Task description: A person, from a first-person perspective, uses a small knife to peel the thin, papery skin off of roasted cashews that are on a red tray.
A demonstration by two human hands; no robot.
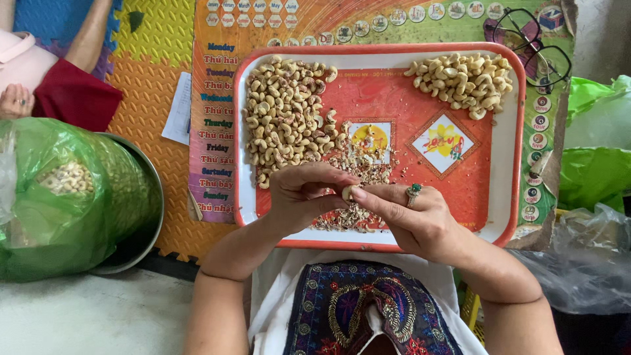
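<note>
Cashew in hand: you hold one pale cashew (346, 192) between both hands, above the near edge of the tray, at the middle of the scene.
Left hand: your left hand (303, 196) comes in from the near left, fingers curled and closed on the left side of the cashew.
Right hand: your right hand (413, 217), wearing a green-stoned ring (413, 192), comes in from the near right; thumb and forefinger tips are pressed together on the nut's right end.
Key relation: the cashew lies exactly where the two grips meet, so neither hand is nearer; its long axis cannot be told, as the fingers cover most of it.
Tray: a red tray with a white rim (509, 197) lies just beyond your hands, on a printed chart.
Unpeeled heap: a large heap of speckled cashews (284, 115) fills the far left of the tray, nearer your left hand.
Peeled heap: a smaller heap of clean pale cashews (463, 75) lies at the far right, nearer your right hand.
Skins: reddish flakes of skin (358, 164) are scattered directly under and beyond your hands.
Surroundings: a green bag of nuts in a metal tub (66, 190) stands to the left; a pair of spectacles (526, 46) rests far right; another person's hand (13, 100) shows at the far left.
</note>
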